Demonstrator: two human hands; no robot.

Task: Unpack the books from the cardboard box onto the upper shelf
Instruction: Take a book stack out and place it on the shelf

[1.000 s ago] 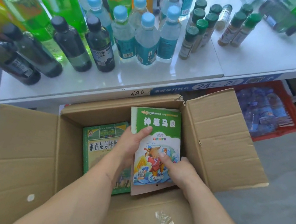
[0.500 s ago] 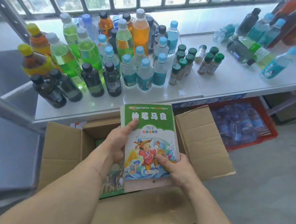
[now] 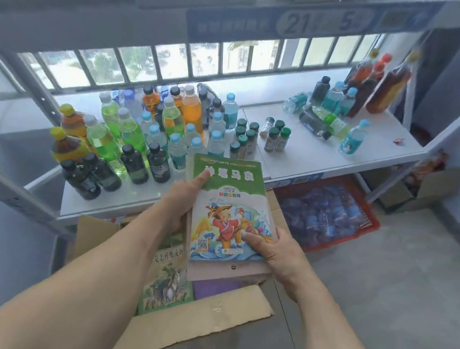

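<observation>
I hold a small stack of books (image 3: 230,204) above the open cardboard box (image 3: 194,327); the top one has a green cover with a cartoon child. My left hand (image 3: 179,205) grips the stack's left edge, thumb across the cover. My right hand (image 3: 277,250) grips its lower right corner, thumb on the picture. Another green book (image 3: 168,281) and a purple one (image 3: 215,287) lie in the box. The upper shelf (image 3: 275,22), with a blue label strip, runs across the top of the view.
The white middle shelf (image 3: 300,152) carries many bottles (image 3: 127,135) and small green-capped jars (image 3: 258,136). A red crate (image 3: 364,224) of wrapped packs sits under it at right, with another carton (image 3: 435,187) beyond. Grey shelf uprights stand at left and right.
Both hands lifted the stack of books out of the box and upward. My view tilted up, bringing the upper shelf into sight.
</observation>
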